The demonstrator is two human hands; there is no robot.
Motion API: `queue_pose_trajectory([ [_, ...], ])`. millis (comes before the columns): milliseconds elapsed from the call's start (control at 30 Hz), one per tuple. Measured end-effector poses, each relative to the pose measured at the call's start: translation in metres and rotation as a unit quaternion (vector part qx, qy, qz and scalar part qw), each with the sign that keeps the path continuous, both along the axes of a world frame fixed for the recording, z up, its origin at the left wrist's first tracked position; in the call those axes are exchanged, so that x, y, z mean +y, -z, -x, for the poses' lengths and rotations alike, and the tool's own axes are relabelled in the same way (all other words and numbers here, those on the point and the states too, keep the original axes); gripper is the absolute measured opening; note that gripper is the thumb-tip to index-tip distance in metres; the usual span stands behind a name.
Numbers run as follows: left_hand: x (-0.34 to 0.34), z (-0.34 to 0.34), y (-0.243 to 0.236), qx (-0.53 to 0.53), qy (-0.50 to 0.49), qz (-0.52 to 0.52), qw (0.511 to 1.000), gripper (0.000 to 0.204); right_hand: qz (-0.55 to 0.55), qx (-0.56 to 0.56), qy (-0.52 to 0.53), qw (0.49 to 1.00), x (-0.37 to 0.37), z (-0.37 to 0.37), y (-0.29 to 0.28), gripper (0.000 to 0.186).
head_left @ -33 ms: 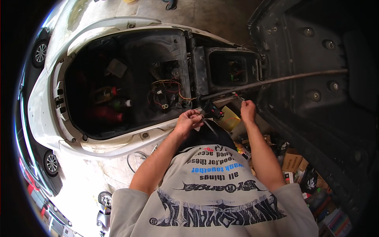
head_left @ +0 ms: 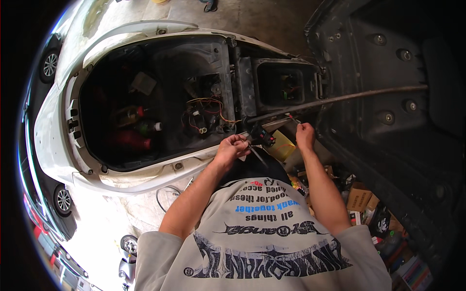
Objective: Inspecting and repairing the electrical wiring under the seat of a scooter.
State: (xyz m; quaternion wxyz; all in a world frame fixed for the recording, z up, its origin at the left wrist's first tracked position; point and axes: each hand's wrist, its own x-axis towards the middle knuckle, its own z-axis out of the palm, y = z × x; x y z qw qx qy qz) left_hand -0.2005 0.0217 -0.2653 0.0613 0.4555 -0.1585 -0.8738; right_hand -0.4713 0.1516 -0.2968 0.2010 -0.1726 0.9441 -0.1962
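Starting at the far left, a silver spoked car wheel [head_left: 62,200] shows beyond the white plastic bodywork [head_left: 53,121] of an opened scooter. Within it, a deep black storage tub [head_left: 160,53] holds a pale rectangular flat piece [head_left: 142,83], a clear green-tinted bottle with a white cap [head_left: 145,127] and, nearby, a dark red bottle [head_left: 133,140]. Thin yellow and red wires [head_left: 204,100] curve across the tub's right end.

Just outside the tub's near edge, the left hand [head_left: 233,148] has thumb and fingers pinched together on something too small to make out. Right beside its fingertips sits a blocky black part with red spots [head_left: 262,137]; whether they touch it is unclear. A bright yellow sheet-like piece [head_left: 283,147] lies between the two hands.

The right hand [head_left: 305,136] pinches a slim red-ended piece [head_left: 293,117], pointing up and left toward the bodywork. Above it, a long brown metal rod [head_left: 359,93] reaches rightward across a large black moulded panel [head_left: 374,68]. Brown cardboard boxes [head_left: 359,196] stand lower down, amid clutter.
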Motion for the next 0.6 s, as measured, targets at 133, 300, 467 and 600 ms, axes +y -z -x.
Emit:
queue_pose_trajectory([
  [133, -0.0002, 0.0, -0.0029, -0.003, -0.004, -0.001, 1.0, 0.015, -0.002, 0.005, -0.017, 1.0, -0.0031, 0.0005, -0.0031, 0.025],
  [300, 0.0003, 0.0002, -0.0009, 0.001, -0.006, 0.003, 1.0, 0.013, 0.008, 0.017, -0.03, 0.999, -0.0057, -0.0005, -0.0055, 0.025],
  [467, -0.0003, 0.0007, -0.0029, -0.004, -0.006, 0.004, 1.0, 0.013, 0.004, 0.018, -0.026, 0.999, -0.0072, -0.0017, -0.0088, 0.026],
  [600, -0.001, 0.001, -0.0031, 0.0, -0.008, 0.001, 1.0, 0.013, 0.0, 0.021, -0.03, 0.999, -0.0087, -0.0013, -0.0102, 0.026],
])
